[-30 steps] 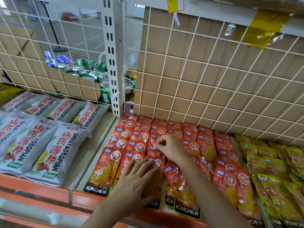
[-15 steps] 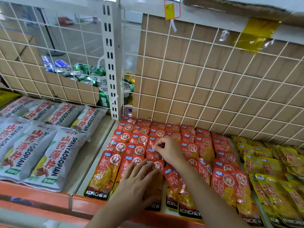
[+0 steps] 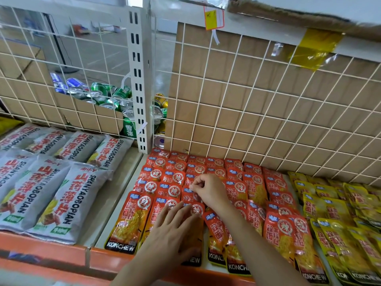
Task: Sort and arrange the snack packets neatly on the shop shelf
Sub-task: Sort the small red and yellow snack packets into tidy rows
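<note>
Red KONCHEW snack packets [image 3: 255,188] lie in overlapping rows across the middle of the shelf [image 3: 107,259]. My left hand [image 3: 171,230] rests flat, fingers spread, on the front packets of the third row from the left. My right hand [image 3: 208,189] is further back over the same row, its thumb and fingertips pinched on the top edge of one red packet [image 3: 188,191]. Yellow KONCHEW packets [image 3: 338,219] fill the right part of the shelf.
Grey SHANYAOBOPIAN bags [image 3: 61,199] lie on the neighbouring shelf to the left. A white wire grid backed with cardboard [image 3: 268,104] closes the rear. A white slotted upright [image 3: 140,79] divides the two bays. Drink cans [image 3: 103,96] lie behind the grid.
Both hands stay on the same row of red packets. The view has tilted upward slightly; my right hand keeps its pinch on the packet top.
</note>
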